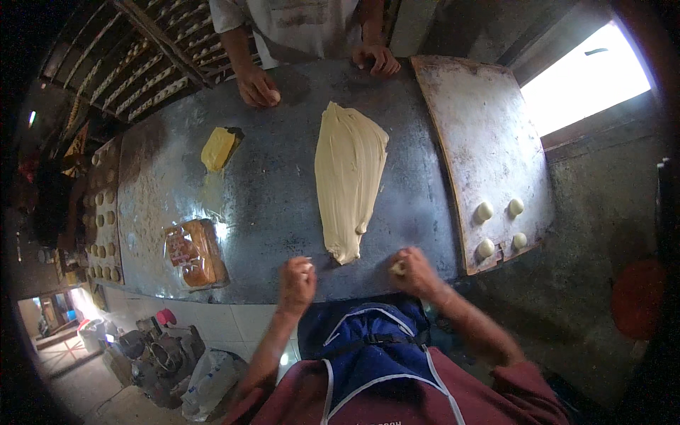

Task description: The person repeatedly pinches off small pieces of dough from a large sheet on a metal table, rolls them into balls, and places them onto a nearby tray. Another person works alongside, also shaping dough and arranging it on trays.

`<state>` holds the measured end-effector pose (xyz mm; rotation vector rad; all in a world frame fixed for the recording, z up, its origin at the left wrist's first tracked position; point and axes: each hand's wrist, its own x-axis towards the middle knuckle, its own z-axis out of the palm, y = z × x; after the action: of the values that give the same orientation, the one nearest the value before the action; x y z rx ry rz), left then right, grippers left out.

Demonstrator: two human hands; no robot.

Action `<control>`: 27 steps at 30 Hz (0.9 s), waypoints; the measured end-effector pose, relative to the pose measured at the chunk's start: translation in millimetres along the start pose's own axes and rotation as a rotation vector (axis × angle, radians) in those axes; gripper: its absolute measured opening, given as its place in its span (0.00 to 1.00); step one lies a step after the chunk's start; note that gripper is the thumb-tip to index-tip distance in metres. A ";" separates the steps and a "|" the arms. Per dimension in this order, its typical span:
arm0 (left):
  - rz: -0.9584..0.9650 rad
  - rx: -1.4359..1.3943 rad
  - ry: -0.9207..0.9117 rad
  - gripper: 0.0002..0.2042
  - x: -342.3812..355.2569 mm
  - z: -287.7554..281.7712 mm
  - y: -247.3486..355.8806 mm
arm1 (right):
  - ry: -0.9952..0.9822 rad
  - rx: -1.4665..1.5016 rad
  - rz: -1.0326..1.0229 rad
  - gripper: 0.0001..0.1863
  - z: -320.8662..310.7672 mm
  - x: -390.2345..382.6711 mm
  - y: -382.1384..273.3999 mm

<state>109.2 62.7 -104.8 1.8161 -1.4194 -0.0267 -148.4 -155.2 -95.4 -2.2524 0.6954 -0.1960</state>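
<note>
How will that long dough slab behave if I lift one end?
The dough slab would likely sag and stretch, since its edges look soft and uneven. It may cling a little, given its smeared, streaked surface. It probably won't roll, as it lies spread out on the table.

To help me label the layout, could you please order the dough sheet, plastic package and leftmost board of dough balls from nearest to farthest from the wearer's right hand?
In the head view, from the right hand:
1. Dough sheet: ahead, slightly left.
2. Plastic package: well to the left.
3. Leftmost board: far left.
</note>
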 end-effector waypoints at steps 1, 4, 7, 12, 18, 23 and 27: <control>-0.128 0.052 0.018 0.14 8.5 -13.5 -12.5 | -0.059 -0.199 0.013 0.25 -30.9 12.3 7.6; -0.414 0.136 0.102 0.14 53.2 -17.7 -23.2 | 0.145 -0.357 -0.001 0.26 -38.8 70.3 -9.4; -0.362 0.124 0.163 0.16 53.4 18.1 -3.2 | 0.318 -0.281 -0.196 0.29 21.0 57.9 -45.7; -0.235 0.118 -0.014 0.13 31.4 -16.1 -33.2 | 0.047 -0.441 -0.115 0.30 -22.1 18.5 46.3; -0.276 0.117 0.053 0.13 22.7 22.3 14.5 | 0.279 -0.084 -0.145 0.18 25.1 21.9 -25.7; -0.376 0.223 0.007 0.13 32.3 -20.3 -37.4 | 0.283 -0.290 -0.105 0.18 -31.1 35.5 23.0; -0.358 0.147 0.112 0.13 31.4 12.0 3.2 | 0.457 -0.168 -0.241 0.20 19.0 26.7 -21.5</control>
<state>112.5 30.0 -97.1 2.1390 -1.0273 -0.0041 -110.4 -145.5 -95.4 -2.4763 0.6879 -0.8159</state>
